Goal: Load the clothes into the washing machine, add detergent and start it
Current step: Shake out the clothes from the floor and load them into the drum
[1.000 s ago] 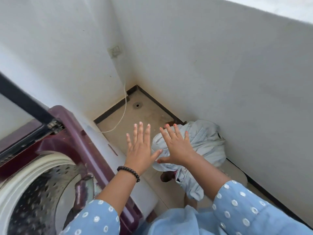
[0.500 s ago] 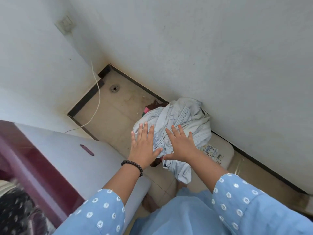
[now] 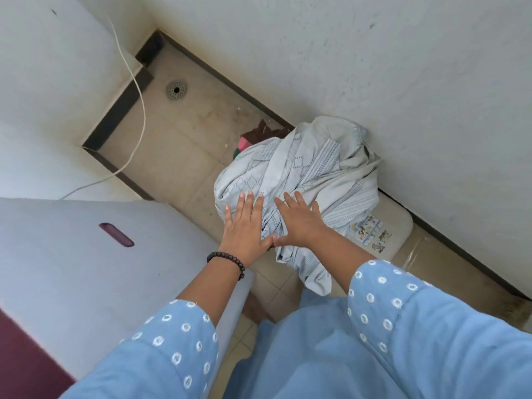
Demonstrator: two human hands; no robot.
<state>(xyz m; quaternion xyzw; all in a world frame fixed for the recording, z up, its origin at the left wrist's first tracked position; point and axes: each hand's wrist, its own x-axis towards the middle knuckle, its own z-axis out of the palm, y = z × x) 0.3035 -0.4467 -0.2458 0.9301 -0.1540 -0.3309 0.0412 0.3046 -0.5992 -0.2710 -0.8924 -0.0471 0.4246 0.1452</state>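
While both hands reach down with fingers spread and flat, nothing is gripped yet. The left hand (image 3: 244,226), with a dark bead bracelet (image 3: 227,260) at its wrist, lies over the near left edge of a bundle of pale blue-grey clothes (image 3: 311,168). The right hand (image 3: 299,223) is just beside it, palm down on the same bundle, thumbs nearly touching. Whether the palms press into the fabric or only hover above it cannot be told.

Piled on a low cream stool (image 3: 394,226) against the white wall (image 3: 374,53), the clothes hang over its front edge. Darker and pink fabric (image 3: 253,139) peeks out behind the pile. At the left sits the washing machine (image 3: 86,254), grey-sided with a maroon top corner; its drum is out of view. A white cord (image 3: 138,90) trails toward it across the tiled floor (image 3: 178,145), near a round drain (image 3: 176,89).

Judging by this, the task is at its start: the pile still needs lifting and loading, then detergent, then starting. No detergent is visible.
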